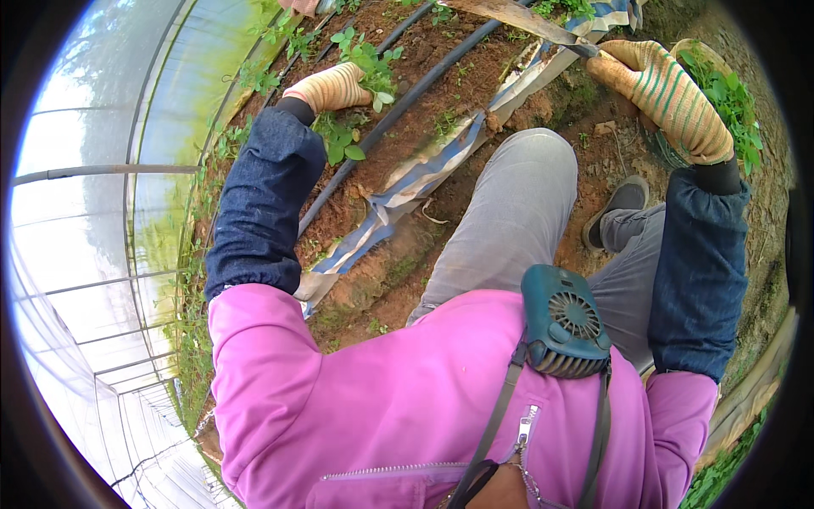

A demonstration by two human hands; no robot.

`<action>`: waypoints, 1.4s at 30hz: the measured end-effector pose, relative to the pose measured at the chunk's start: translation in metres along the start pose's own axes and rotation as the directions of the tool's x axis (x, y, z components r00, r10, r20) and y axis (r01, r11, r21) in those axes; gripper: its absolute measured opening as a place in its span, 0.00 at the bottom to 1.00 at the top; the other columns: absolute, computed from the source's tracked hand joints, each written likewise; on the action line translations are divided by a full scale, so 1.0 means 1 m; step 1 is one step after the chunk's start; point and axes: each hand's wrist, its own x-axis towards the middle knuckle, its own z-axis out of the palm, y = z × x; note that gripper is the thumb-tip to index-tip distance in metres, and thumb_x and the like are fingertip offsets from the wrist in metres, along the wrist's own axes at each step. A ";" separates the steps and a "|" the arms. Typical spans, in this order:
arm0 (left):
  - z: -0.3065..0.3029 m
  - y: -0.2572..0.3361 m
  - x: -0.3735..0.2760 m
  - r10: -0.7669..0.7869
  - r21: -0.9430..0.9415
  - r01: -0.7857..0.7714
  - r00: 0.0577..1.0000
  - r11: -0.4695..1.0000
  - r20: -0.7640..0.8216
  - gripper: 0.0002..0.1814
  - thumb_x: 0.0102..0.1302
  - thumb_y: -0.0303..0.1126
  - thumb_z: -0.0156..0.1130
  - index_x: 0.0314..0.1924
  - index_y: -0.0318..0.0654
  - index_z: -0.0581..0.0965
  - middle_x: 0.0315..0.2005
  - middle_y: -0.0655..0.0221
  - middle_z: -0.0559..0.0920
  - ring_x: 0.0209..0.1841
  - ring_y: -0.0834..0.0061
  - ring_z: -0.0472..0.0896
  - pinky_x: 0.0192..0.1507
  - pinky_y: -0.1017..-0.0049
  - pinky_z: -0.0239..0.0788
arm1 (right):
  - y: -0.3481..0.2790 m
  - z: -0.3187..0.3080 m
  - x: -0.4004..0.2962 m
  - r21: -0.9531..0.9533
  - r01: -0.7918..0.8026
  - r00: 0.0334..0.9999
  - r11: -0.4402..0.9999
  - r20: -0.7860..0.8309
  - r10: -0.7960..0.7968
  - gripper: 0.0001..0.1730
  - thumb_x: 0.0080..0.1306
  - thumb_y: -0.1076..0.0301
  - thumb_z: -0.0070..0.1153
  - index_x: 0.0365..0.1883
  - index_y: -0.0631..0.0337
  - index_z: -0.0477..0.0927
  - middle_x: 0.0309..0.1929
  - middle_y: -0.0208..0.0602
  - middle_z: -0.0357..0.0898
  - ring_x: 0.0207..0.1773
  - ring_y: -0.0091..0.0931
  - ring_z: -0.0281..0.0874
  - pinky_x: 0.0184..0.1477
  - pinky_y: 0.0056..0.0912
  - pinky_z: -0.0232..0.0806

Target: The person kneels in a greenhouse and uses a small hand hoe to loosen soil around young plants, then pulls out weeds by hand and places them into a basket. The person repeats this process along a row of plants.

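My left hand (334, 88), in a striped knit glove, is closed around a bunch of green leafy plants (375, 70) over the soil bed. Leaves stick out past the fingers, and more foliage (340, 137) hangs just below the hand. Whether the stems are still rooted is hidden. In my right hand (668, 95), also gloved, is a long worn metal blade (540, 27), perhaps a sickle or knife. Its handle is covered by the glove, and its far end runs out at the top edge. The blade passes above a blue-and-white striped plastic sheet (439, 162).
Black irrigation pipes (394, 130) run along the reddish soil bed (420, 83). Behind my right hand stands a round container (699, 49) of leafy greens (728, 95). Greenhouse film (82, 223) rises at left. A pinkish striped thing (299, 5), possibly another person's glove, shows at the top.
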 end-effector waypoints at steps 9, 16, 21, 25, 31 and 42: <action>0.010 0.025 0.073 -0.489 -0.116 0.534 0.827 0.837 0.279 0.28 0.65 0.52 0.63 0.51 0.33 0.84 0.48 0.50 0.86 0.50 0.51 0.84 0.52 0.60 0.75 | 0.012 0.004 -0.004 -0.013 0.194 0.951 0.981 -0.245 -0.191 0.23 0.75 0.46 0.56 0.40 0.60 0.82 0.18 0.21 0.66 0.19 0.12 0.62 0.21 0.23 0.55; 0.030 0.006 0.058 -0.548 -0.299 0.569 0.821 0.766 0.159 0.26 0.62 0.43 0.66 0.55 0.33 0.80 0.41 0.56 0.86 0.41 0.59 0.83 0.45 0.64 0.74 | 0.028 -0.003 -0.007 0.027 0.009 0.994 1.000 -0.108 -0.006 0.24 0.73 0.51 0.61 0.51 0.66 0.82 0.22 0.22 0.67 0.26 0.14 0.62 0.28 0.26 0.58; 0.009 0.014 0.004 -0.706 -0.825 0.359 0.705 0.437 -0.067 0.08 0.65 0.33 0.67 0.39 0.36 0.84 0.20 0.74 0.77 0.25 0.79 0.67 0.29 0.69 0.65 | 0.034 -0.009 -0.005 0.016 -0.045 0.994 0.999 -0.095 0.047 0.24 0.73 0.53 0.61 0.53 0.66 0.82 0.24 0.22 0.68 0.27 0.14 0.62 0.28 0.26 0.58; 0.013 0.052 -0.009 -0.650 -0.658 0.348 0.704 0.667 -0.287 0.13 0.62 0.35 0.67 0.36 0.29 0.81 0.21 0.60 0.80 0.24 0.67 0.73 0.32 0.64 0.69 | 0.031 -0.009 -0.001 0.026 -0.009 0.996 1.000 -0.089 0.012 0.24 0.73 0.53 0.61 0.53 0.67 0.82 0.25 0.23 0.70 0.28 0.15 0.64 0.29 0.26 0.60; 0.030 0.058 0.035 -0.606 -0.376 0.561 0.796 0.738 -0.001 0.26 0.57 0.46 0.67 0.44 0.27 0.83 0.35 0.41 0.84 0.40 0.45 0.83 0.47 0.58 0.75 | 0.026 -0.007 0.000 0.011 -0.038 0.998 0.999 -0.051 0.039 0.24 0.73 0.54 0.61 0.52 0.69 0.82 0.29 0.29 0.78 0.33 0.17 0.73 0.36 0.27 0.69; -0.002 0.073 0.005 -0.589 -0.649 0.260 0.725 0.715 -0.358 0.22 0.60 0.34 0.69 0.52 0.30 0.81 0.38 0.55 0.86 0.40 0.68 0.84 0.47 0.69 0.76 | 0.031 -0.012 -0.003 -0.068 -0.049 0.999 0.996 -0.013 0.048 0.27 0.71 0.54 0.62 0.56 0.71 0.81 0.36 0.38 0.86 0.38 0.22 0.81 0.41 0.30 0.73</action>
